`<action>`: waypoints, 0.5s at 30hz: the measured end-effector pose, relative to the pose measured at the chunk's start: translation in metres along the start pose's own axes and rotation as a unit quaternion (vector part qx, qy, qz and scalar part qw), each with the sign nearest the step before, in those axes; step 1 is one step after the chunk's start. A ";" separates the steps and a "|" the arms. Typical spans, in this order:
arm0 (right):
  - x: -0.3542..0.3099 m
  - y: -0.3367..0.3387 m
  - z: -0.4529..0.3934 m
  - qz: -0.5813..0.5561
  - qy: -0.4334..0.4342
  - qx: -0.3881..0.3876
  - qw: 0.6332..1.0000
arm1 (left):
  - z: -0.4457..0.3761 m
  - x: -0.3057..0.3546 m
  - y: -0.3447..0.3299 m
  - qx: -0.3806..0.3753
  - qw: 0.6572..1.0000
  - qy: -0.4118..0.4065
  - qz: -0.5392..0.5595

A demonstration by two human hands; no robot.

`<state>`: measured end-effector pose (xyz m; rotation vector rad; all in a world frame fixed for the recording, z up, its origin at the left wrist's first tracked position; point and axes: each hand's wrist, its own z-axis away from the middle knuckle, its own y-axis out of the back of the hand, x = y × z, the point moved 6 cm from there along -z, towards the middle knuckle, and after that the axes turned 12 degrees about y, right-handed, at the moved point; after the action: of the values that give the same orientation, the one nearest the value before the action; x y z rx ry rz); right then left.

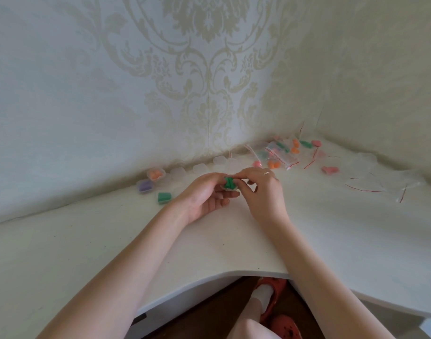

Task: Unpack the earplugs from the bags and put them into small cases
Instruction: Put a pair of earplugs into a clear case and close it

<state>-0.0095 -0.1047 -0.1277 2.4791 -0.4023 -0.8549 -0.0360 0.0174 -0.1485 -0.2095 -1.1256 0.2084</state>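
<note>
1. Both hands meet mid-surface (209, 241): left hand (204, 196) cups a small clear case (230, 190), fingers curled under it.
2. Right hand (263, 189) pinches green earplugs (227, 183) at the case; they stand roughly upright.
3. Filled cases far left: orange (155, 174), purple (145, 186), green (164, 197).
4. Bags of earplugs (281, 155) lie far right by the wall.
5. No readable writing anywhere.

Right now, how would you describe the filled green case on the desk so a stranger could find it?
Look along the white desk to the wall on the left hand's side, where three filled cases sit. The green case is nearest the person, in front of the purple case and orange case.
</note>
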 end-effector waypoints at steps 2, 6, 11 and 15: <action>0.001 -0.001 0.001 0.007 -0.002 -0.004 1.000 | 0.000 0.000 0.000 -0.001 1.000 -0.002 0.002; -0.004 0.007 0.000 -0.051 -0.025 0.044 0.997 | 0.001 0.000 0.001 -0.001 1.000 -0.015 -0.001; -0.008 0.002 0.000 -0.117 -0.055 0.022 0.991 | 0.002 0.000 -0.001 -0.006 1.000 -0.006 0.015; -0.010 0.004 0.000 -0.132 -0.081 0.012 0.988 | 0.000 -0.001 0.002 -0.035 0.993 0.027 0.109</action>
<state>-0.0174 -0.1040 -0.1212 2.5303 -0.1400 -1.1684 -0.0362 0.0195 -0.1504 -0.3999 -1.0575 0.3552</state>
